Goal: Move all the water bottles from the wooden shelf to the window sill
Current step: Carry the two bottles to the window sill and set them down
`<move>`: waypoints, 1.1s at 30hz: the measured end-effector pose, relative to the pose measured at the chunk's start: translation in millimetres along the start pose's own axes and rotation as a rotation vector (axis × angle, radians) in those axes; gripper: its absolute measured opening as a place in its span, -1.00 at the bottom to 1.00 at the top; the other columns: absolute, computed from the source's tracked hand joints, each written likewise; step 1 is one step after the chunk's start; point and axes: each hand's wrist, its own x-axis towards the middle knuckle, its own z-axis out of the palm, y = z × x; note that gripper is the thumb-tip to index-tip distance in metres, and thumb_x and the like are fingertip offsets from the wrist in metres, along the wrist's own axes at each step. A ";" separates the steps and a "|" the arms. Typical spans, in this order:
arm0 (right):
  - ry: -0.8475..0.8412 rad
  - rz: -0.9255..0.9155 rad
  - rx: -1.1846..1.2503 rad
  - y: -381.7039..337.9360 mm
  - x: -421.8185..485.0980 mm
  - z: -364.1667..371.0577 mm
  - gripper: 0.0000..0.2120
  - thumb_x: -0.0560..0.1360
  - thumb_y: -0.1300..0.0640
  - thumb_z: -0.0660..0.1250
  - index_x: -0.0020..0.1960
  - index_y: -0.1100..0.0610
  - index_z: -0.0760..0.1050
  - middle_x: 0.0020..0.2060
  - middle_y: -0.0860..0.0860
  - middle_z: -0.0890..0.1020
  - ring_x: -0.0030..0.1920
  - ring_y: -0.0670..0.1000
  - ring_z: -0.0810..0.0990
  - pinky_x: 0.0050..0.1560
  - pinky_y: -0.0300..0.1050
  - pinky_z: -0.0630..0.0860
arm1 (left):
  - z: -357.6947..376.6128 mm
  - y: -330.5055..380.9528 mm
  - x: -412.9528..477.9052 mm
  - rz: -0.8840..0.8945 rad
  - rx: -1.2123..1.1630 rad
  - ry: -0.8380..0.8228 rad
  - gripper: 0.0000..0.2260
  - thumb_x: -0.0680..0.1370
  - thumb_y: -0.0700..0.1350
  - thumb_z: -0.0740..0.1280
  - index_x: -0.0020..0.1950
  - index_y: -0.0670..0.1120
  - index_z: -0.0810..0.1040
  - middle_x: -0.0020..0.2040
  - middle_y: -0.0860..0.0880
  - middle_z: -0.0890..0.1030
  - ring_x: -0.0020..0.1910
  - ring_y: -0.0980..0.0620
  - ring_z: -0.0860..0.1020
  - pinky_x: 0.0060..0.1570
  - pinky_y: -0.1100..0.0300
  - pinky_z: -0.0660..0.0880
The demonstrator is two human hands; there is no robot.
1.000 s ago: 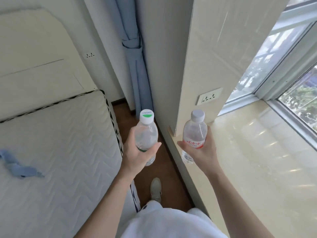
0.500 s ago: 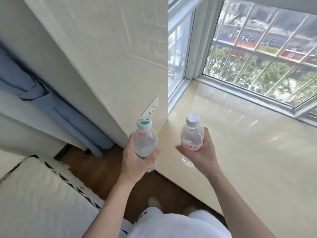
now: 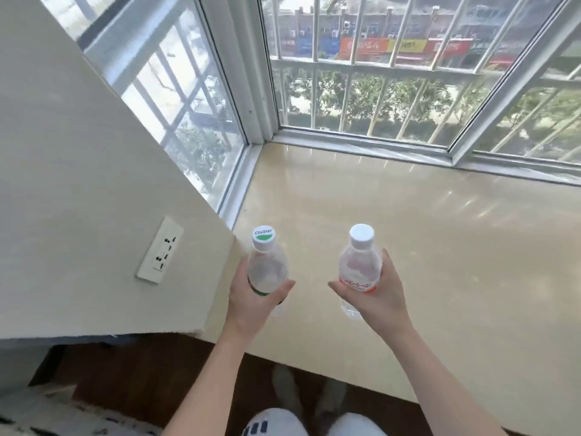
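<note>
My left hand (image 3: 251,297) grips a clear water bottle with a green-marked white cap (image 3: 266,265), held upright above the near left part of the window sill (image 3: 440,247). My right hand (image 3: 374,294) grips a second clear bottle with a plain white cap and red label (image 3: 360,262), also upright, over the sill a little to the right. Both bottles hang in the air above the cream, glossy sill surface. The wooden shelf is not in view.
A cream wall (image 3: 78,184) with a white power socket (image 3: 160,254) juts out at the left, close to my left hand. Barred windows (image 3: 377,89) close the sill at the back and left. Dark wooden floor (image 3: 141,372) and my shoes lie below.
The view has swung from the bed and curtain round to face the window. Both hands have carried their bottles forward over the sill.
</note>
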 end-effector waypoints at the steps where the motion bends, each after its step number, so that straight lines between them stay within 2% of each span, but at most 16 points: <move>1: 0.008 0.010 -0.005 6.0 6.6 -0.2 -0.51 0.25 0.20 0.66 0.00 0.06 0.42 -0.16 -0.04 0.58 -0.13 -0.01 0.58 -0.21 -0.30 0.49 | 4.6 -5.1 8.2 -0.008 -0.001 -0.003 -0.48 0.30 0.00 0.61 0.18 0.17 0.47 0.04 0.21 0.60 0.09 0.20 0.55 0.06 0.27 0.47; 3: 0.028 0.028 -0.004 19.3 20.2 2.1 -0.51 0.25 0.20 0.66 -0.01 0.06 0.42 -0.15 -0.02 0.59 -0.13 -0.02 0.58 -0.22 -0.32 0.49 | 14.7 -16.6 23.7 -0.017 -0.004 -0.020 -0.47 0.30 -0.01 0.61 0.20 0.12 0.48 0.06 0.16 0.60 0.11 0.16 0.56 0.09 0.23 0.48; 5: 0.053 0.039 -0.005 37.6 35.5 8.4 -0.51 0.25 0.20 0.67 0.00 0.05 0.43 -0.14 -0.01 0.60 -0.12 0.00 0.59 -0.20 -0.29 0.50 | 25.0 -32.0 38.8 -0.025 -0.006 -0.049 -0.50 0.31 -0.06 0.61 0.16 0.11 0.49 0.02 0.17 0.61 0.06 0.18 0.57 0.03 0.30 0.50; 9: 0.086 0.073 0.004 84.1 68.7 28.8 -0.51 0.23 0.14 0.67 -0.01 0.00 0.44 -0.15 -0.05 0.62 -0.09 0.05 0.62 -0.09 -0.02 0.57 | 44.1 -74.9 75.1 -0.061 0.004 -0.105 -0.56 0.30 -0.09 0.62 0.07 0.10 0.50 -0.06 0.10 0.64 -0.06 0.11 0.62 -0.08 0.26 0.54; 13: 0.093 0.078 -0.016 126.7 109.6 49.4 -0.48 0.22 0.09 0.67 0.03 -0.05 0.45 -0.12 -0.14 0.62 -0.05 0.02 0.61 -0.05 0.05 0.61 | 67.1 -120.1 119.4 -0.055 0.007 -0.110 -0.57 0.29 -0.03 0.61 0.04 0.14 0.49 -0.08 0.11 0.63 -0.07 0.04 0.62 -0.06 0.04 0.60; 14: 0.104 0.073 -0.010 135.9 119.6 55.3 -0.47 0.21 0.06 0.67 0.04 -0.04 0.45 -0.11 -0.13 0.62 -0.04 0.02 0.61 -0.04 0.04 0.60 | 71.4 -129.6 132.4 -0.046 0.005 -0.099 -0.57 0.30 -0.05 0.61 0.03 0.16 0.48 -0.09 0.14 0.63 -0.08 0.07 0.62 -0.07 0.05 0.60; 17: 0.120 0.053 0.004 158.4 147.7 70.4 -0.41 0.16 -0.05 0.64 0.09 -0.01 0.45 -0.08 -0.10 0.62 -0.02 0.03 0.61 -0.01 0.09 0.61 | 83.6 -153.9 168.3 0.001 0.000 -0.081 -0.56 0.32 -0.17 0.61 0.01 0.12 0.46 -0.15 0.29 0.59 -0.14 0.26 0.57 -0.10 0.33 0.51; 19: 0.127 0.036 -0.001 169.9 161.8 77.6 -0.39 0.16 -0.08 0.63 0.11 0.00 0.45 -0.07 -0.09 0.63 -0.02 0.04 0.61 0.01 0.14 0.61 | 89.6 -167.3 186.0 0.029 -0.009 -0.094 -0.54 0.32 -0.20 0.60 0.05 0.09 0.46 -0.12 0.31 0.60 -0.10 0.28 0.57 -0.10 0.42 0.46; 22: 0.142 0.005 -0.022 181.6 174.4 85.8 -0.37 0.15 -0.05 0.65 0.13 -0.02 0.45 -0.06 -0.13 0.62 -0.01 0.06 0.62 0.04 0.16 0.60 | 94.0 -183.3 201.6 0.051 -0.007 -0.139 -0.47 0.30 -0.15 0.62 0.15 0.08 0.46 -0.06 0.27 0.61 -0.02 0.19 0.59 -0.07 0.40 0.47; 28: 0.174 0.001 -0.022 201.0 190.2 96.8 -0.35 0.15 -0.04 0.67 0.15 -0.03 0.47 -0.05 -0.08 0.65 -0.01 0.10 0.64 0.05 0.20 0.59 | 94.3 -204.2 219.0 0.066 0.001 -0.175 -0.39 0.27 -0.03 0.61 0.24 -0.01 0.44 -0.03 0.26 0.61 0.01 0.17 0.60 -0.06 0.40 0.47; 31: 0.217 -0.001 -0.014 208.6 192.6 99.9 -0.30 0.14 -0.07 0.67 0.19 0.01 0.47 -0.03 -0.07 0.65 0.02 0.06 0.64 0.06 0.17 0.60 | 92.1 -213.3 225.6 0.081 0.033 -0.211 -0.35 0.26 0.00 0.61 0.27 -0.03 0.43 0.02 0.21 0.62 0.06 0.12 0.59 0.02 0.29 0.52; 33: 0.232 0.003 -0.007 215.7 193.1 100.6 -0.26 0.13 -0.09 0.69 0.21 0.03 0.46 -0.01 0.01 0.65 0.04 0.10 0.64 0.06 0.19 0.59 | 88.8 -223.8 227.8 0.071 0.080 -0.224 -0.29 0.23 0.07 0.61 0.31 -0.02 0.43 0.05 0.21 0.61 0.09 0.12 0.58 0.05 0.25 0.52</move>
